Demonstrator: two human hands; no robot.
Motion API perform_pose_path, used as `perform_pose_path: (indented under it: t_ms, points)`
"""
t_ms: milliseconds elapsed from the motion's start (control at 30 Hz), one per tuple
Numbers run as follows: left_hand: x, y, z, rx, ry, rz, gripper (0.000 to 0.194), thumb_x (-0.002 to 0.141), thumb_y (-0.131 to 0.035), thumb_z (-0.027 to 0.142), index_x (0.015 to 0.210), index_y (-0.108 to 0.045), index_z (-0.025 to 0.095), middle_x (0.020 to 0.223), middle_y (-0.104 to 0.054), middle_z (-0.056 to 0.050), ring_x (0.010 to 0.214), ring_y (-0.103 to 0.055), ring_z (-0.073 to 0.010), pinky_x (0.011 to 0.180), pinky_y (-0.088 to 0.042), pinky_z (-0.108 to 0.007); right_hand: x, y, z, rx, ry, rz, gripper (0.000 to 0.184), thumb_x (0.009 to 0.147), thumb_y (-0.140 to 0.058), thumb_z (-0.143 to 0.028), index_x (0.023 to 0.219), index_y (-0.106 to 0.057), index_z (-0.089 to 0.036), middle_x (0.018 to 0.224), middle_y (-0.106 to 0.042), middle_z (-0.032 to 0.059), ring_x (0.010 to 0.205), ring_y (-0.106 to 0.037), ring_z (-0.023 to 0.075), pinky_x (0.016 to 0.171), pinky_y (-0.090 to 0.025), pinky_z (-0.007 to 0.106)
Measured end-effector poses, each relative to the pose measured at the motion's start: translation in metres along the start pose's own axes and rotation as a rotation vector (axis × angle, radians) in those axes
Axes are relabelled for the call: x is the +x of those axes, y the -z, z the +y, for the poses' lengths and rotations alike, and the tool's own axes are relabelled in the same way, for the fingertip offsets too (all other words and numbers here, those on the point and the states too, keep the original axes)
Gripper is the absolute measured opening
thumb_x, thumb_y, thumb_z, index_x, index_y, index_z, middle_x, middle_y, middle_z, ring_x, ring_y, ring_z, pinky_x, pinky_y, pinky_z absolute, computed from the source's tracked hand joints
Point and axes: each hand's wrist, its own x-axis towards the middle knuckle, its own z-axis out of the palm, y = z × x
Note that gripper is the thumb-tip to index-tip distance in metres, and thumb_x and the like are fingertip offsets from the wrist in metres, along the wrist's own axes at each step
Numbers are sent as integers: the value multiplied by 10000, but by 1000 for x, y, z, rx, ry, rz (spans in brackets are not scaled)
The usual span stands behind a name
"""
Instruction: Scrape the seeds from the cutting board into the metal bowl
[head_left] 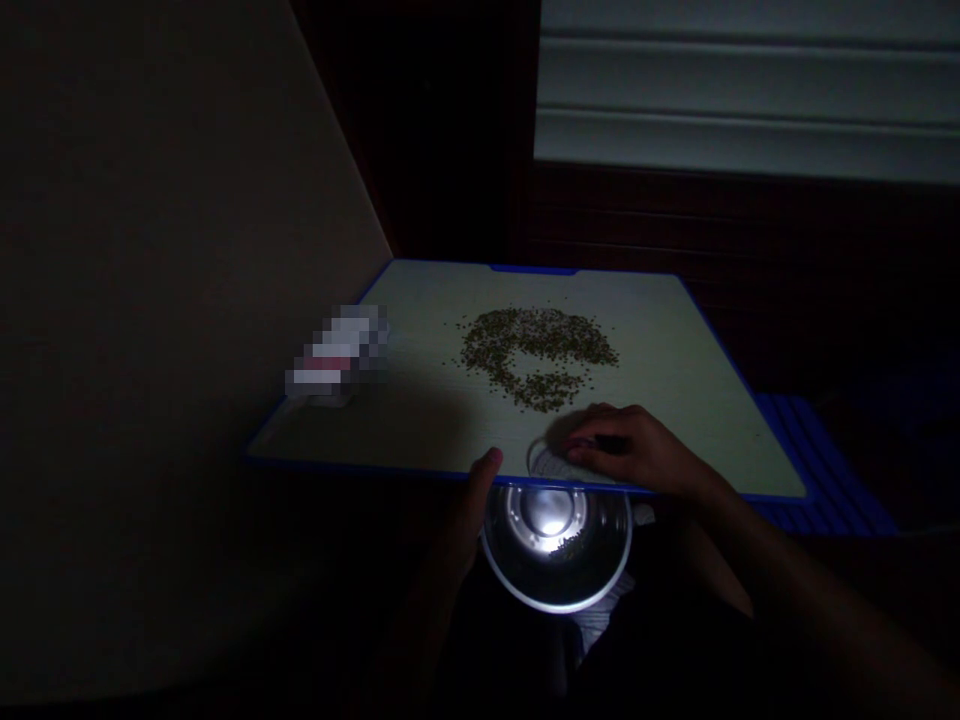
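Note:
Green-brown seeds or small beans (540, 340) lie spread in a rough ring on a pale, blue-edged board (675, 380). My right hand (630, 450) rests near the board's front edge with its fingers curled in. Beside its fingertips is a round, clear-looking piece (551, 460), and I cannot make out how it is held. My left hand (472, 500) is at the front edge, thumb over the top and fingers hidden below. Under that edge, between my hands, sits a shiny metal bowl (556, 600) with a small heap of seeds (574, 546) inside.
A blurred white and red item (337, 350) lies at the board's left side. A pale wall or panel (187, 250) rises on the left. Blue striped fabric or matting (817, 460) shows past the right edge. White slats (750, 90) stand behind; the room is dark.

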Motion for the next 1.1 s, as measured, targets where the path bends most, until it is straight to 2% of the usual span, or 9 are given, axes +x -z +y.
perform_pose_path:
  t_ms: [100, 267, 333, 467, 533, 633, 867, 1000, 1100]
  points:
    - [1, 1, 0, 15, -57, 53, 431, 755, -799, 548, 1053, -738, 243, 1236, -734, -91, 1339, -555, -316, 1195, -317, -424, -1, 0, -1, 24, -18, 6, 188, 916, -696, -353, 1059, -777, -262, 934, -774, 34, 839, -690, 182, 749, -547, 338]
    - [-4, -3, 6, 9, -42, -10, 425, 795, -763, 534, 1091, -737, 231, 1183, -755, -81, 1335, -558, -328, 1192, -329, -431, -1, 0, -2, 62, -27, 17, 180, 919, -691, -350, 1043, -775, -250, 943, -768, 35, 849, -688, 182, 753, -532, 324]
    - [-7, -5, 8, -7, -92, 0, 399, 806, -764, 498, 1119, -730, 253, 1195, -753, -68, 1361, -535, -313, 1201, -315, -411, 0, 0, 1, 66, -63, 141, 184, 940, -662, -353, 1051, -763, -245, 974, -756, 38, 868, -685, 188, 774, -529, 331]
    - [-7, -5, 7, -21, -122, 3, 427, 800, -777, 485, 1164, -715, 270, 1241, -735, -64, 1387, -510, -296, 1191, -333, -391, 2, 0, 10, -50, -139, 489, 209, 986, -588, -352, 1086, -734, -241, 1011, -708, 59, 934, -656, 213, 845, -511, 366]
    - [-4, -3, 4, -29, -87, -21, 494, 791, -779, 513, 1202, -700, 250, 1267, -722, -81, 1371, -527, -301, 1184, -346, -401, 2, 0, 14, -110, -142, 545, 221, 997, -568, -349, 1103, -728, -240, 1007, -686, 69, 948, -640, 226, 854, -503, 378]
    - [-1, 0, 0, -30, -76, -27, 535, 783, -780, 537, 1222, -695, 245, 1267, -722, -72, 1353, -543, -315, 1186, -347, -421, 1, 1, 17, -160, -131, 545, 234, 1000, -561, -358, 1096, -732, -232, 973, -648, 79, 923, -624, 235, 820, -502, 381]
    - [1, -1, -1, -42, -37, -27, 428, 806, -767, 515, 1136, -724, 245, 1295, -710, -66, 1319, -572, -307, 1155, -392, -414, 2, -1, 17, -137, -97, 494, 228, 993, -580, -369, 1041, -743, -217, 937, -613, 77, 903, -599, 232, 798, -497, 374]
    - [0, -1, -1, -33, -98, -5, 474, 814, -774, 481, 1216, -685, 246, 1294, -710, -63, 1336, -559, -283, 1169, -370, -402, 3, -2, 19, -128, -95, 464, 230, 989, -587, -369, 1054, -751, -222, 942, -612, 72, 904, -597, 232, 790, -491, 374]
    - [0, -1, 1, -19, -109, -14, 406, 827, -757, 489, 1152, -717, 249, 1272, -720, -60, 1330, -563, -288, 1174, -361, -400, 3, -1, 19, -141, -89, 443, 226, 990, -584, -364, 1064, -753, -234, 955, -620, 74, 907, -597, 235, 786, -490, 378]
